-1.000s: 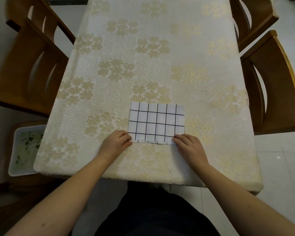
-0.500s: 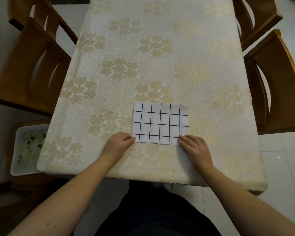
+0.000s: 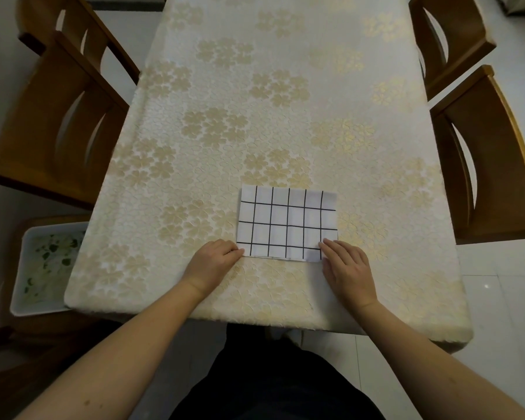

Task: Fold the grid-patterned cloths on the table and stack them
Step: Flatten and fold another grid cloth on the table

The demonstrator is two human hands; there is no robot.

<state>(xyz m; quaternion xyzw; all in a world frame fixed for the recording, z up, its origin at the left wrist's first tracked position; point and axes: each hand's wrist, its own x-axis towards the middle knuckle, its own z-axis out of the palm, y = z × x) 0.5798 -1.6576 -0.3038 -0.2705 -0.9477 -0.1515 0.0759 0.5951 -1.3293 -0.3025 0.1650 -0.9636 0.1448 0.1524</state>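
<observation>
While grid-patterned cloth [image 3: 287, 224] lies folded flat near front edge of bench [image 3: 285, 86], hands sit at its two near corners. Only one such cloth in view; layered edges show along near side. Step, by my guess: squaring or about to fold again; next move calls for lifting corners evenly. Left hand [image 3: 214, 260] curled, pinching near-left corner. Right hand [image 3: 346, 266] lies flatter, fingers on near-right corner; whether pinching, cannot tell. Both forearms reach in from below. Wooden chairs [image 3: 58, 122] flank bench; white tub [image 3: 44, 265] at left.
</observation>
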